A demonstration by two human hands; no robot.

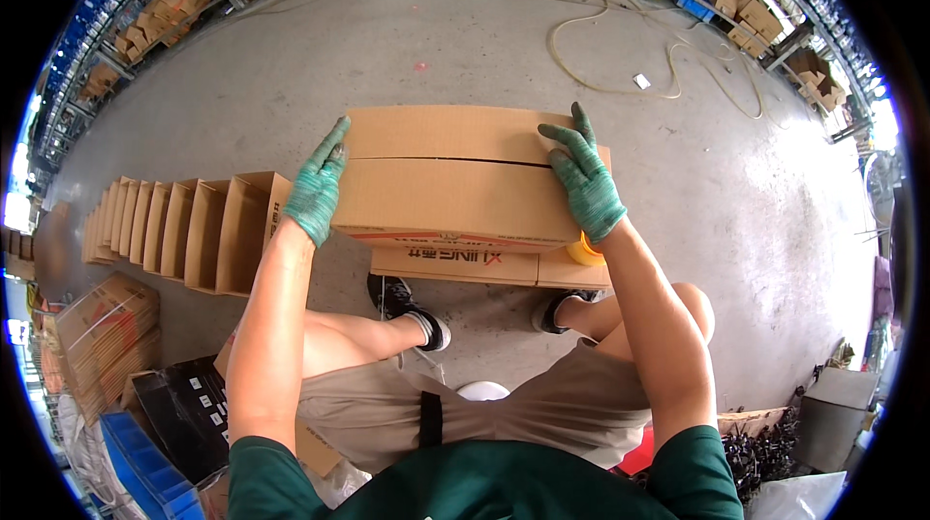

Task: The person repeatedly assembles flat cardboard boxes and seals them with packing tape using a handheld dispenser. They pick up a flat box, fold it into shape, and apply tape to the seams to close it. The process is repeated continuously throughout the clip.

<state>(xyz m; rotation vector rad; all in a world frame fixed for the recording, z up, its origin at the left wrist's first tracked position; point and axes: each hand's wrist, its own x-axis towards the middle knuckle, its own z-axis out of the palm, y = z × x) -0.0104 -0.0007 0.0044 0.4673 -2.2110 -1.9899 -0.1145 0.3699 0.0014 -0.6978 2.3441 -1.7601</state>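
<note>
A brown cardboard box (455, 198) is held between my two hands, its top flaps folded in to a narrow dark seam. Along its left end lies my left hand (318, 193), in a green glove, fingers stretched up the side. My right hand (589, 183), gloved the same way, grips the right end with its fingers spread over the top edge. Under the held box shows another cardboard box (426, 266) with red and black print. A yellow tape roll (585, 251) sits on that lower box, partly hidden by my right wrist.
Several open cardboard boxes (208, 234) stand in a row at the left. Flattened cardboard (108, 331) and a blue bin (145, 472) lie nearer me. A hose (620, 89) curls over the grey floor ahead. Dark loose parts (760, 452) are heaped at the near right.
</note>
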